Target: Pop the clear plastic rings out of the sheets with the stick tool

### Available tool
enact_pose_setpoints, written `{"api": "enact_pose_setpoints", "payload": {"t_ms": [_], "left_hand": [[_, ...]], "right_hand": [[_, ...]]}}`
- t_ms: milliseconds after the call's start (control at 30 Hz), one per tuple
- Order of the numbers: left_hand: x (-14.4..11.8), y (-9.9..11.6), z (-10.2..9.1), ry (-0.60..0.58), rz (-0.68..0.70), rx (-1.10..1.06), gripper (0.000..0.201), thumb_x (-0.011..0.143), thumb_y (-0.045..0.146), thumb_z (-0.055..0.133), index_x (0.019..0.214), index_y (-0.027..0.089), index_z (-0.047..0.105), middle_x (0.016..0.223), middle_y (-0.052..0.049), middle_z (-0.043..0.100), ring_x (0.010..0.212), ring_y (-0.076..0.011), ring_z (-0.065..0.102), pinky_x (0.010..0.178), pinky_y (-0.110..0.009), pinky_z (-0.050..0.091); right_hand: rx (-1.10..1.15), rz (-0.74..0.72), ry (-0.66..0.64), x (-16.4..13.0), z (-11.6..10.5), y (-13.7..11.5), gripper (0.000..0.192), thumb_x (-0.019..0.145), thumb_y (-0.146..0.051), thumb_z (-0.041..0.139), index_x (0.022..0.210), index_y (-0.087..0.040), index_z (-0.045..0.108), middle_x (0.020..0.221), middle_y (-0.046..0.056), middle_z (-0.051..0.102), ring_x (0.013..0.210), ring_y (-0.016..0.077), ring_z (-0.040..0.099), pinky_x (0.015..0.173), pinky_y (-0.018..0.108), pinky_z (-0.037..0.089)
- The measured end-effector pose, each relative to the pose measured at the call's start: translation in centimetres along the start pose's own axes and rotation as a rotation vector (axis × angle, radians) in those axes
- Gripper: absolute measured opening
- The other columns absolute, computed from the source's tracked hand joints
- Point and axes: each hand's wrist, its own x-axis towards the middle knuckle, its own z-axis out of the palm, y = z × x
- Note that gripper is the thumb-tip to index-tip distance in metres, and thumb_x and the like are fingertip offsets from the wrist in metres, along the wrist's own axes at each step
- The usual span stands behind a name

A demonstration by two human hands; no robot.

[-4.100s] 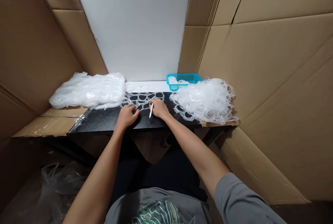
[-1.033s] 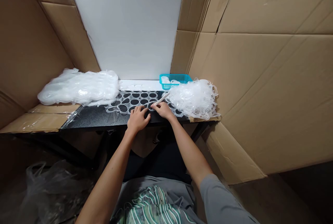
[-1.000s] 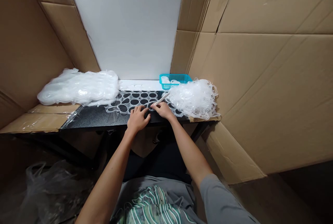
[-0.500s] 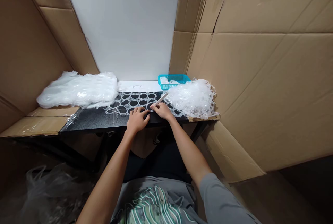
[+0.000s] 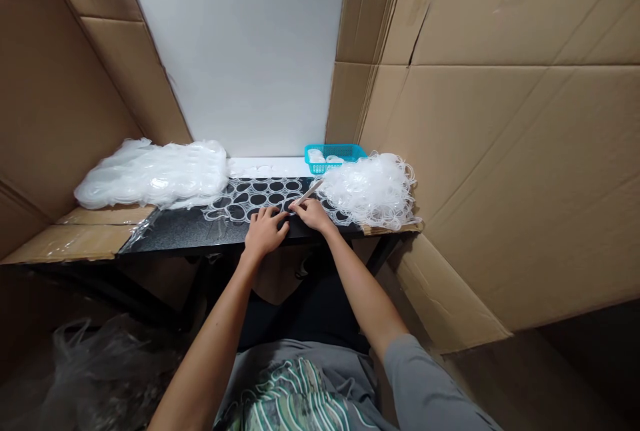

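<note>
A clear plastic sheet full of round holes (image 5: 253, 196) lies flat on the black table (image 5: 175, 231). My left hand (image 5: 264, 231) presses down on the sheet's near edge, fingers spread on it. My right hand (image 5: 313, 213) grips a thin white stick-like tool (image 5: 309, 192), whose tip meets the sheet right beside my left fingertips. The two hands nearly touch.
A heap of clear plastic sheets (image 5: 155, 174) lies at the left, a tangled pile of punched ring sheets (image 5: 373, 189) at the right. A turquoise basket (image 5: 334, 156) holding white pieces stands behind it. Cardboard walls (image 5: 500, 151) enclose both sides; a plastic bag (image 5: 85, 371) lies on the floor at the left.
Since four seconds ago the holed sheet has shifted left and toward me, and both hands moved right along its near edge. Over the last second the hands barely moved.
</note>
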Motion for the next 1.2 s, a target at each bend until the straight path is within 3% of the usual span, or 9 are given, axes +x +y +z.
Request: {"api": "enact_pose_setpoints", "payload": {"t_ms": [167,400,733,933,1200], "left_hand": [[0.3,0.2,0.2,-0.016,-0.014,-0.014,0.042,0.099,0.041,0.051,0.136,0.034,0.07,0.144,-0.01,0.061,0.138,-0.0353,0.048,0.113,-0.055,0.038],[0.9,0.3,0.5,-0.014,-0.091,-0.033,0.043,0.095,0.041,0.057,0.136,0.034,0.07,0.143,-0.012,0.061,0.138,-0.0368,0.048,0.113,-0.057,0.04],[-0.2,0.8,0.2,0.036,-0.036,0.012,0.038,0.1,0.043,0.052,0.129,0.032,0.074,0.144,-0.012,0.06,0.136,-0.0363,0.048,0.109,-0.056,0.042],[-0.3,1.4,0.4,0.039,-0.022,0.036,0.037,0.099,0.036,0.052,0.128,0.029,0.074,0.144,-0.014,0.06,0.135,-0.0384,0.048,0.106,-0.057,0.043],[0.5,2.5,1.1,0.059,-0.079,0.033,0.036,0.097,0.033,0.056,0.129,0.029,0.072,0.134,-0.015,0.062,0.128,-0.0373,0.052,0.108,-0.058,0.041]], "right_hand": [[-0.039,0.005,-0.003,-0.1,0.1,-0.2,0.018,0.097,-0.027,0.066,0.094,-0.02,0.082,0.107,0.008,0.082,0.102,0.0237,0.075,0.098,0.033,0.054],[-0.277,-0.187,-0.03,-1.0,0.3,-1.2,0.02,0.1,-0.023,0.062,0.102,-0.025,0.082,0.121,0.007,0.078,0.121,0.0266,0.066,0.11,0.041,0.045],[-0.116,-0.02,-0.037,-0.4,-0.4,-0.4,0.019,0.097,-0.029,0.066,0.095,-0.023,0.084,0.11,0.007,0.082,0.113,0.0247,0.073,0.108,0.038,0.051],[-0.061,0.0,-0.127,0.4,-1.5,0.0,0.016,0.095,-0.029,0.069,0.092,-0.024,0.084,0.104,0.005,0.083,0.109,0.0256,0.075,0.103,0.038,0.054],[-0.135,-0.247,-0.152,-0.4,-1.9,0.3,0.023,0.101,-0.025,0.061,0.105,-0.024,0.084,0.112,0.005,0.08,0.11,0.0226,0.072,0.102,0.034,0.052]]}}
